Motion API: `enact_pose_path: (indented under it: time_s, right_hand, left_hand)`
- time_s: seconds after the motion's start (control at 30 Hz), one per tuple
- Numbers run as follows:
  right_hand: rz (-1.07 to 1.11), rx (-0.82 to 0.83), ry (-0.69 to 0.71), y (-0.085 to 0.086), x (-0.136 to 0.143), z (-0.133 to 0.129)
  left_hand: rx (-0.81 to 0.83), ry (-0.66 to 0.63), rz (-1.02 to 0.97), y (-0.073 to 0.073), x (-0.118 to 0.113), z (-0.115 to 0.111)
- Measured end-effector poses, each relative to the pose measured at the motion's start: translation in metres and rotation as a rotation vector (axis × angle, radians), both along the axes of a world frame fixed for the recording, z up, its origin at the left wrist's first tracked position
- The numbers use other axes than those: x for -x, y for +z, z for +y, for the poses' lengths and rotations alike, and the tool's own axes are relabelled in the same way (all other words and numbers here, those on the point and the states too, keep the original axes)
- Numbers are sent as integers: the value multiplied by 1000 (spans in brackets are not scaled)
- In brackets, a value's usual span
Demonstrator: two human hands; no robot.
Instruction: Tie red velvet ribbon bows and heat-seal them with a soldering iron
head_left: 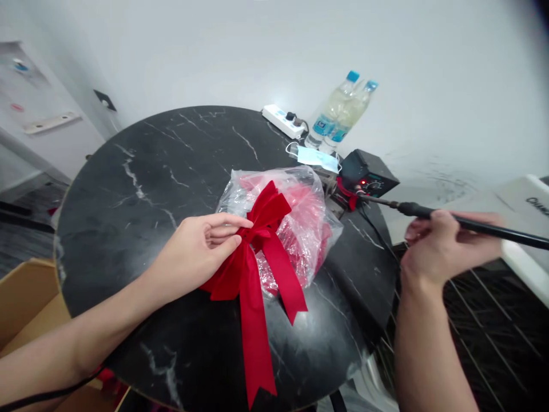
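A red ribbon bow with two long tails lies over a clear plastic bag with red material inside. My left hand pinches the bow near its centre, fingers pressed on the loops. On the right, my right hand is closed round the black handle of a soldering iron. The iron's metal end points left, towards a black control box with a lit red light. Some red material lies by the metal stand in front of that box.
The round black marbled table bears a white power strip, two bottles and a blue face mask at the back. A cardboard box stands at lower left. A black cable runs off the table's right side.
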State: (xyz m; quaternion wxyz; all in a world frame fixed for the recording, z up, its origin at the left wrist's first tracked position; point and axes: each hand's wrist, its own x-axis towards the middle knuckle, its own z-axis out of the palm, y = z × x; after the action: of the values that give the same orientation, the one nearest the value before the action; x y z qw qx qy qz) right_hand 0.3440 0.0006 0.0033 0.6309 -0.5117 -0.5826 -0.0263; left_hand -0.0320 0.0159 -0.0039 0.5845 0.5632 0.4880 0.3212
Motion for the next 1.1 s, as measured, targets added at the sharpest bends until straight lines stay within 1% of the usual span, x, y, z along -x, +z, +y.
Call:
enact_pose_path:
  time_s: [0.07,0.1,0.17,0.27,0.4,0.57,0.67,0.77,0.87,0.97,1.03,1.1]
  right_hand:
    - [107,-72,-92,-7,-19,16]
    - [150,-76,-118,-11,-24,22]
    - [217,-35,-125,-19,-27,31]
    - [297,45,-86,-28,-21,44]
    - [344,184,7,-36,-9,64]
    - [314,327,125,-46,0,82]
    - [274,371,149,-51,1,88]
    - [245,401,154,-53,3,94]
    - [206,435,159,-53,8,100]
    - [171,437,127,-51,10,102]
    - [162,418,88,-50,8,97]
    - [164,400,49,-49,3,85]
  left_hand:
    - [35,-6,-29,-1,0,0]
    - [43,-7,-37,-1,0,0]
    - [37,-3,-42,0,1,0]
    - [27,2,-39,0,3,0]
    - [28,-10,-60,-1,5,1]
    - [30,20,-90,1,5,2]
    - [31,38,-130,5,5,3]
    - [25,71,-187,12,10,3]
    - [8,131,-200,22,24,1]
    - [-9,251,-151,34,47,-7]
    - [-11,339,-108,41,66,-17]
    - [10,436,-70,47,88,-29]
